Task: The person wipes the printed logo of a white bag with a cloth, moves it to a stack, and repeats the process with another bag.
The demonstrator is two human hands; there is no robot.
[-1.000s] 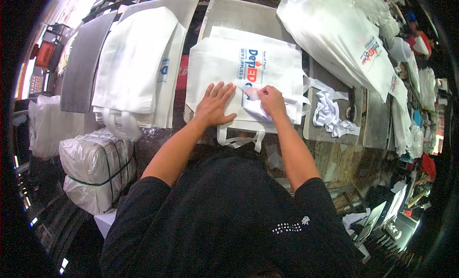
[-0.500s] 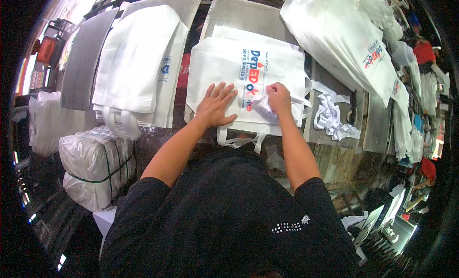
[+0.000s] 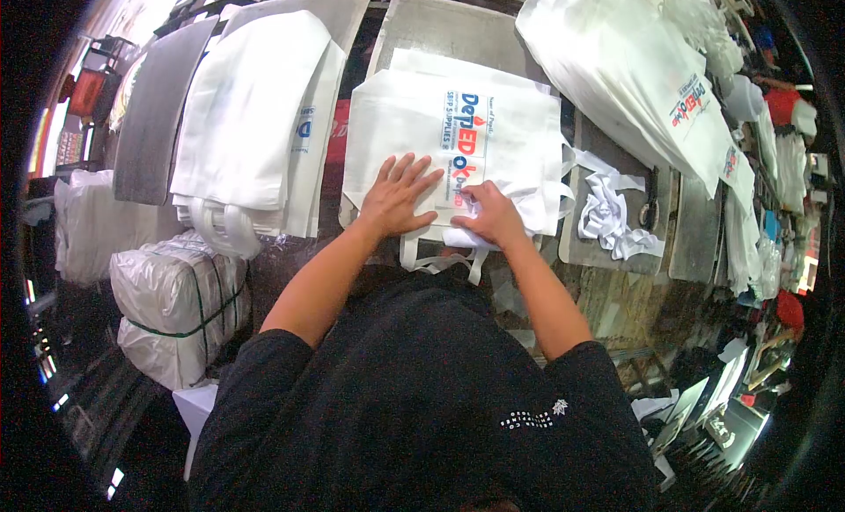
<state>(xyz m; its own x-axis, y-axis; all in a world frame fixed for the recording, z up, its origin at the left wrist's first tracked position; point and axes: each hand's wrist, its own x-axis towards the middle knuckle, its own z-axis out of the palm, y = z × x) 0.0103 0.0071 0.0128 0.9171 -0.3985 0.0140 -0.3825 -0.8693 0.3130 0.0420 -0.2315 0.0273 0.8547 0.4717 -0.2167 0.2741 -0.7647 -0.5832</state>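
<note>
A white tote bag [image 3: 396,107] with blue and red print lies flat on a grey board, its handles [image 3: 440,264] toward me. My left hand [image 3: 396,197] rests on its lower middle, palm down and fingers spread. At the lower right of the print, my right hand [image 3: 493,215] presses on the bag with its fingers curled round a bunched white cloth [image 3: 466,237]. Part of that cloth is hidden under the hand. More white fabric shows beneath the bag's top edge.
Stacked white bags [image 3: 246,107] lie on the left, with a strapped plastic-wrapped bundle [image 3: 180,305] below them. At the upper right leans a large pile of printed bags [image 3: 616,81]. White fabric scraps [image 3: 609,213] and dark-handled scissors [image 3: 650,211] lie right of my right hand.
My right hand has moved left and toward me across the bag with the white cloth, from beside the print to near the lower edge. The left hand has stayed nearly still.
</note>
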